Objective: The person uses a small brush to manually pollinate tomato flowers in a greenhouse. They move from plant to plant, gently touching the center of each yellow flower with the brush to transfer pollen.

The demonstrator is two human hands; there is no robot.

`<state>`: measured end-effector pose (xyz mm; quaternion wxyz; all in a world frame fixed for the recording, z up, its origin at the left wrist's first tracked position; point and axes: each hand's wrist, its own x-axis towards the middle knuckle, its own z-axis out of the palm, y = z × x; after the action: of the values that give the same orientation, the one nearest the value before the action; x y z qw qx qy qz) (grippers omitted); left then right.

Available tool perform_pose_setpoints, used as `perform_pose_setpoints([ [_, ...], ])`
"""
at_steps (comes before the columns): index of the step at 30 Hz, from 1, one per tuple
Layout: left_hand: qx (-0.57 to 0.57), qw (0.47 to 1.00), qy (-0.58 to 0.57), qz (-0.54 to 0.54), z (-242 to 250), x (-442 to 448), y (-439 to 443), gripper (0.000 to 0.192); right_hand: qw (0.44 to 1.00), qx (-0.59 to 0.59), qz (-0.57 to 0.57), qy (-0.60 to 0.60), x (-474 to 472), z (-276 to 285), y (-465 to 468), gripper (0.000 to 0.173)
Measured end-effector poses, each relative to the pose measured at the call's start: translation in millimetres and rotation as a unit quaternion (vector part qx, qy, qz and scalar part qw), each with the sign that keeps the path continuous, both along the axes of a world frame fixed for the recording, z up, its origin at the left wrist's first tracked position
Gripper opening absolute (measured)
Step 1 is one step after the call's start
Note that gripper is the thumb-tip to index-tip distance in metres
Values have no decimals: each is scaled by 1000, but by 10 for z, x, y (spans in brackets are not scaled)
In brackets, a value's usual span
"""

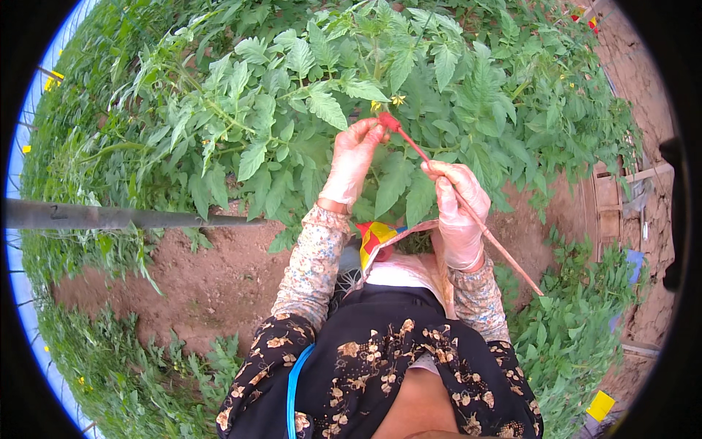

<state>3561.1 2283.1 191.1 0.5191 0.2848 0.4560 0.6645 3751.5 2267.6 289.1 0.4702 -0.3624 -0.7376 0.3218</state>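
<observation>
Both my hands wear thin translucent gloves and are raised at a tomato plant [323,104]. My right hand [458,206] grips a thin stick [507,255], whose red-coated tip [389,122] points up and left. My left hand [356,156] has its thumb and forefinger pinched together right beside that tip; whether something small is between them cannot be told. Yellow tomato flowers [398,100] hang just above the tip. Below my hands, at my waist, there is an open bag or apron pouch [433,252] with a red and yellow packet [375,238].
A dark pole [137,217] juts in from the left. More tomato plants stand behind me on both sides, with bare soil [203,285] between the rows. Yellow cards [600,405] are at the edges. A cracked earthen wall [647,219] runs along the right.
</observation>
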Motion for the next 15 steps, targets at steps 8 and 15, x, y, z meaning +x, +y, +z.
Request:
perform_pose_setpoints([
  [8, -30, 999, 35, -7, -61, 22, -25, 23, 1000, 22, -10, -8, -174, -21, 204, 16],
  [15, -41, 998, 45, -8, -90, 1, -63, 22, 1000, 7, -16, 3, -153, -30, 198, 16],
])
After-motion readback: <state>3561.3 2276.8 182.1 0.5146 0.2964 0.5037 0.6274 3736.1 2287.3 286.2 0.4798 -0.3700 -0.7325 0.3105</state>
